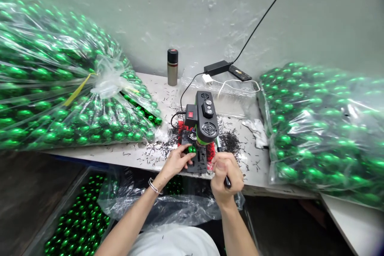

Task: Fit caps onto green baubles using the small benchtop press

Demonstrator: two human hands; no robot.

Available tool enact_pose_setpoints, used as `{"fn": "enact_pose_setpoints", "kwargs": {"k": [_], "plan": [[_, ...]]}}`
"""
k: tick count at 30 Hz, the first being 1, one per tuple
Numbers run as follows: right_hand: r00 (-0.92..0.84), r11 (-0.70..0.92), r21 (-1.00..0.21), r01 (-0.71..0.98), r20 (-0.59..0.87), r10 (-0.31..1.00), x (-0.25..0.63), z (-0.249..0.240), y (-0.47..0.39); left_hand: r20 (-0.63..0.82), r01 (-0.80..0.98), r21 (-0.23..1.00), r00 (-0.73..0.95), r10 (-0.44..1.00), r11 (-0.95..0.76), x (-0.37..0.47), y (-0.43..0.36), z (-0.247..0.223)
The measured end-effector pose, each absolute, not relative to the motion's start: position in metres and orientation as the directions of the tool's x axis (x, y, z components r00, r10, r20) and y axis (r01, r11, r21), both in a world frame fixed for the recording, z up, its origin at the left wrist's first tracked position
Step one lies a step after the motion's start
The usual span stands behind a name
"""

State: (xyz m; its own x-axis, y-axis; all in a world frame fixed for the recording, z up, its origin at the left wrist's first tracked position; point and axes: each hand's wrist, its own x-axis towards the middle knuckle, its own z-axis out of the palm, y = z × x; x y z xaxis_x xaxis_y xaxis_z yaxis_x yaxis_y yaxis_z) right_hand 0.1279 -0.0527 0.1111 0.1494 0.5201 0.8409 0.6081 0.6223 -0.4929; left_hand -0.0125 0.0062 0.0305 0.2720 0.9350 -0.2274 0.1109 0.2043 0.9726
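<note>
My left hand [177,162] pinches a shiny green ball [192,149] between thumb and fingers, under the head of a small black bench drill press [207,114]. Wrapped round the black grip of the machine's lever [227,183] is my right hand [227,175]. The black base plate [198,165] of the machine stands on a red piece [211,151] at the table's front edge. The drill head hides the tip of the tool and part of the ball's far side.
Bulging clear bags of green balls stand left [39,100] and right [315,124]. Dark shavings [229,144] litter the white table [126,155]. Behind are a flask [172,68], a power adapter [216,67] and cables. Below, an open bag [81,216] holds more balls.
</note>
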Motion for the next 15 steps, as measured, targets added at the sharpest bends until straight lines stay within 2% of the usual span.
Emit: {"fn": "enact_pose_setpoints", "kwargs": {"k": [3, 7, 11, 15], "plan": [[0.149, 0.627, -0.49, 0.606, 0.844, 0.515, 0.128, 0.112, -0.053, -0.055, 0.288, 0.957, 0.267, 0.962, -0.026, -0.011, 0.002, 0.03], [0.143, 0.634, -0.497, 0.592, 0.839, 0.525, 0.13, 0.11, -0.054, 0.192, 0.47, 0.831, 0.256, 0.947, -0.296, -0.008, 0.0, 0.03], [0.136, 0.644, -0.504, 0.575, 0.836, 0.532, 0.133, 0.093, -0.054, 0.236, 0.513, 0.784, 0.275, 0.932, -0.35, -0.005, 0.0, 0.029], [0.09, 0.663, -0.421, 0.619, 0.877, 0.473, 0.137, 0.064, -0.05, 0.234, 0.491, 0.798, 0.282, 0.93, -0.35, -0.005, 0.0, 0.03]]}}
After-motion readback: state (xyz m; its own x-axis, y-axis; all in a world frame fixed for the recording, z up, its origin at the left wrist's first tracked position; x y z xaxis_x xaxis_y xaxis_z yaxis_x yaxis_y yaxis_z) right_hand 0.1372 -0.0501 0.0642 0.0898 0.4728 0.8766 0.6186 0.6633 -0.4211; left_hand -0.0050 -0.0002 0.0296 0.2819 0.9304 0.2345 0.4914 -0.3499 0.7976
